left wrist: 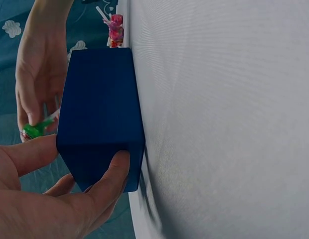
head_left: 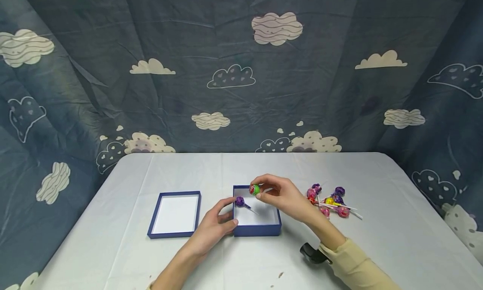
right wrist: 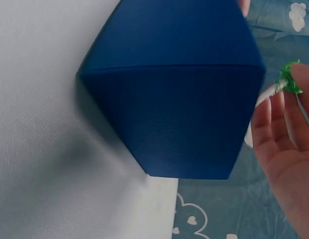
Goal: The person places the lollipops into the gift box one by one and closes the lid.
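Note:
A blue box point(head_left: 258, 230) with a white inside stands uncovered on the table. Against its left wall leans a purple-wrapped lollipop point(head_left: 240, 201), stick pointing right into the box. My left hand point(head_left: 215, 223) holds the box by its left side; in the left wrist view its fingertips point(left wrist: 120, 162) press the blue wall. Above the far part of the box, my right hand point(head_left: 281, 196) pinches a green-and-red lollipop point(head_left: 254, 190) by its wrapped head. Its white stick point(right wrist: 267, 93) shows in the right wrist view, pointing toward the box.
To the left lies the box lid point(head_left: 174, 215), inside up, with a blue rim. Right of the box is a loose pile of lollipops point(head_left: 332, 201) in pink, purple, yellow and red wrappers. A white cloth covers the table point(head_left: 124, 256); a cloud-patterned curtain point(head_left: 234, 110) hangs behind.

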The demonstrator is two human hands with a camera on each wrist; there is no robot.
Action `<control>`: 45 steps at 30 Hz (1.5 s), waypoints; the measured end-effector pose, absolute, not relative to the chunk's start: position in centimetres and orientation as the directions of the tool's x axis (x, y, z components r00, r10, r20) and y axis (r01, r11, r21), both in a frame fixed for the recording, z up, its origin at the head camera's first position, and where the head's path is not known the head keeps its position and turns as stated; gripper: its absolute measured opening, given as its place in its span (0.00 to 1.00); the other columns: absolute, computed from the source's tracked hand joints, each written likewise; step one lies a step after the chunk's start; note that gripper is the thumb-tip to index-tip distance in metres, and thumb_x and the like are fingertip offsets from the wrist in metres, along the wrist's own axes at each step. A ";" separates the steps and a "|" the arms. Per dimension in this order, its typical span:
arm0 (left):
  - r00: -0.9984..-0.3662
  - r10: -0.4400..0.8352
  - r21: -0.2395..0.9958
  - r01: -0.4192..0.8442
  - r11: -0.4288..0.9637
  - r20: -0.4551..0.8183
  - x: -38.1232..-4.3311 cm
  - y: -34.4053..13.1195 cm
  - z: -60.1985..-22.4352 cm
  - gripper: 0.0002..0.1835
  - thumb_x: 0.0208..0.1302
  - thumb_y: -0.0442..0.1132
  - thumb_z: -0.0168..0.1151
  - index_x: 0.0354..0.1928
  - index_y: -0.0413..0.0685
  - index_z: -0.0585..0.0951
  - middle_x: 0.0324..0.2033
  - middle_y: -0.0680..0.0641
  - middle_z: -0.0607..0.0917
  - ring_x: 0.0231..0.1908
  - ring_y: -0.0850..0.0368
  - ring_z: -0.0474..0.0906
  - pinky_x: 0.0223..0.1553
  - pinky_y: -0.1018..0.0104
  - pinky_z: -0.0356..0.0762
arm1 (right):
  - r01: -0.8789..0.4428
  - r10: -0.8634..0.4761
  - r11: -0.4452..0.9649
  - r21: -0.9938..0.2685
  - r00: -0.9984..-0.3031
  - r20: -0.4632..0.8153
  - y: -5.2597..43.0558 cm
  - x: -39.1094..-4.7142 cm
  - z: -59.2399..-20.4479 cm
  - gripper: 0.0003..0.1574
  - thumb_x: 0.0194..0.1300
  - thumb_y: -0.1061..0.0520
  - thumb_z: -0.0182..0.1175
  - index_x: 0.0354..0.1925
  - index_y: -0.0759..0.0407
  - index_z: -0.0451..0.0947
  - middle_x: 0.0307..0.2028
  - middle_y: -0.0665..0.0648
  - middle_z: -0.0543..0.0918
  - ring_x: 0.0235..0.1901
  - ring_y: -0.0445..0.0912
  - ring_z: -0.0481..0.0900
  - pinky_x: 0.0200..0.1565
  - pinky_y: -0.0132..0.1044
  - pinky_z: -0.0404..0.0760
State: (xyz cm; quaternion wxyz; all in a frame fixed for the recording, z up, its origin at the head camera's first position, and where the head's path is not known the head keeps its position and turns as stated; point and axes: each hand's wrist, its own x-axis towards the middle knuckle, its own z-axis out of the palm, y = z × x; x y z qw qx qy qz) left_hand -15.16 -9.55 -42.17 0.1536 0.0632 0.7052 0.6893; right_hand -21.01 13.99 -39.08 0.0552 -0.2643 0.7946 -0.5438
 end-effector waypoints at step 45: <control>-0.941 0.310 0.991 -0.133 0.023 -0.133 -15.2 -9.7 -42.2 0.32 0.65 0.31 0.60 0.71 0.49 0.65 0.66 0.30 0.66 0.64 0.37 0.66 0.50 0.54 0.78 | -0.463 -0.625 0.578 -0.672 -0.781 0.000 10.0 -23.1 -40.8 0.16 0.55 0.69 0.68 0.41 0.55 0.83 0.34 0.46 0.82 0.32 0.41 0.78 0.36 0.38 0.77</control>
